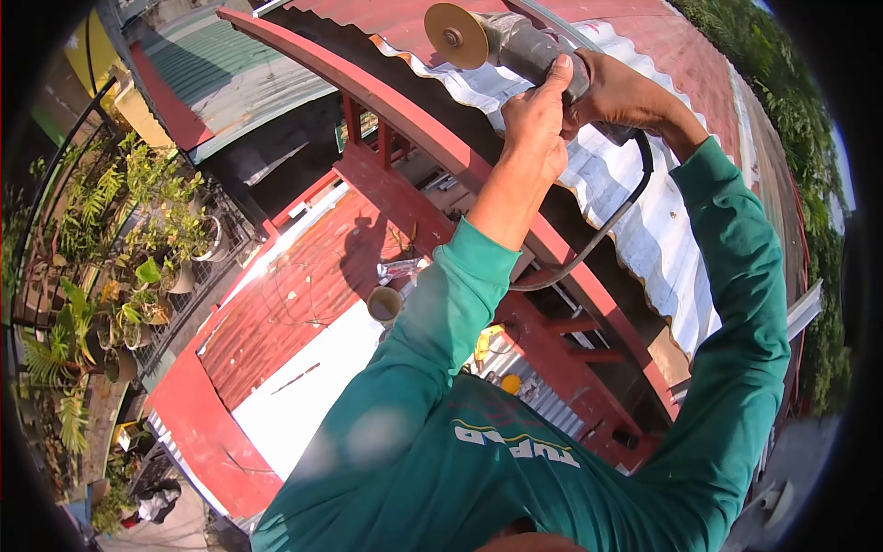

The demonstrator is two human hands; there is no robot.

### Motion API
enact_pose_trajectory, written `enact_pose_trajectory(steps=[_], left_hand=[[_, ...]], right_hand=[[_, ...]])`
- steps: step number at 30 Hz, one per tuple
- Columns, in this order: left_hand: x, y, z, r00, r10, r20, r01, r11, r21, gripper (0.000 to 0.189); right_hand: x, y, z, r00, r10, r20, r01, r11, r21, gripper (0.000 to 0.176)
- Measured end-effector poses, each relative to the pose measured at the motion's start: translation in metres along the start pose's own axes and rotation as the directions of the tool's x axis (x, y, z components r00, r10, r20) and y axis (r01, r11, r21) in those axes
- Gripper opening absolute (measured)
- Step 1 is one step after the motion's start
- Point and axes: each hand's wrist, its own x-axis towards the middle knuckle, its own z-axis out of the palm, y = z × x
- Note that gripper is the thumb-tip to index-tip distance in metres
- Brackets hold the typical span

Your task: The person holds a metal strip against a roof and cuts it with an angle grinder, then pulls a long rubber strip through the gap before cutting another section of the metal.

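Both hands are on a grey angle grinder (pixel 533 51), near the top of the view. My left hand (pixel 536 120) has its fingers wrapped round the grinder body, with the thumb lying along it. My right hand (pixel 625 87) grips the rear part from the other side. A tan cutting disc (pixel 456 36) points to the upper left, and whether it is spinning cannot be told. The black cord (pixel 635 193) hangs from the back of the tool. Behind and below it lies a corrugated metal sheet (pixel 635 239) with a wavy edge.
A long red beam (pixel 405 110) crosses diagonally beneath my forearms. Lower down are a red roof (pixel 285 294), a round container (pixel 384 304), a yellow tool (pixel 487 342) and a yellow round object (pixel 510 384). Potted plants (pixel 138 313) stand behind a railing at left.
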Motion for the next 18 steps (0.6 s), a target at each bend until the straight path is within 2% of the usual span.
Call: enact_pose_trajectory(steps=[2, 4, 5, 8, 10, 11, 13, 14, 16, 18], left_hand=[[-0.004, 0.003, 0.0, 1.0, 0.016, 0.015, -0.016, 1.0, 0.009, 0.035], [0.001, 0.003, -0.001, 1.0, -0.006, 0.001, 0.006, 0.998, 0.056, 0.048], [0.005, 0.003, -0.003, 1.0, -0.008, 0.004, 0.008, 0.998, 0.059, 0.048], [0.017, 0.0, -0.011, 0.999, -0.005, 0.031, 0.004, 0.999, 0.039, 0.046], [0.025, -0.001, -0.015, 0.999, 0.007, 0.048, -0.008, 1.0, 0.026, 0.044], [0.028, -0.002, -0.016, 0.999, 0.007, 0.047, -0.008, 1.0, 0.025, 0.044], [0.031, -0.004, -0.017, 0.998, 0.031, 0.058, -0.032, 0.999, 0.019, 0.043], [0.03, -0.004, -0.017, 0.998, 0.031, 0.054, -0.032, 0.999, 0.017, 0.043], [0.026, -0.004, -0.016, 0.999, 0.002, 0.041, -0.002, 1.0, -0.019, 0.043], [0.024, -0.002, -0.014, 0.999, 0.009, 0.042, -0.009, 1.0, -0.02, 0.044]], right_hand=[[0.003, 0.003, 0.001, 1.0, -0.018, -0.012, 0.018, 1.0, 0.009, 0.07], [0.008, 0.005, 0.001, 0.997, -0.056, -0.043, 0.057, 0.998, 0.022, 0.063], [0.01, 0.006, 0.001, 0.997, -0.055, -0.047, 0.056, 0.998, 0.023, 0.063], [0.017, 0.008, 0.003, 0.998, -0.059, -0.035, 0.059, 0.998, -0.007, 0.066], [0.022, 0.007, 0.001, 0.998, 0.031, 0.05, -0.032, 0.999, 0.026, 0.078], [0.024, 0.009, 0.001, 0.998, 0.031, 0.051, -0.033, 0.999, 0.025, 0.078], [0.025, 0.012, 0.004, 0.998, -0.033, -0.052, 0.03, 0.997, -0.073, 0.063], [0.026, 0.011, 0.004, 0.998, -0.032, -0.048, 0.029, 0.997, -0.073, 0.063], [0.026, 0.009, 0.003, 0.998, 0.05, 0.037, -0.049, 0.998, -0.044, 0.077], [0.028, 0.011, 0.002, 0.998, 0.053, 0.043, -0.051, 0.998, -0.035, 0.077]])
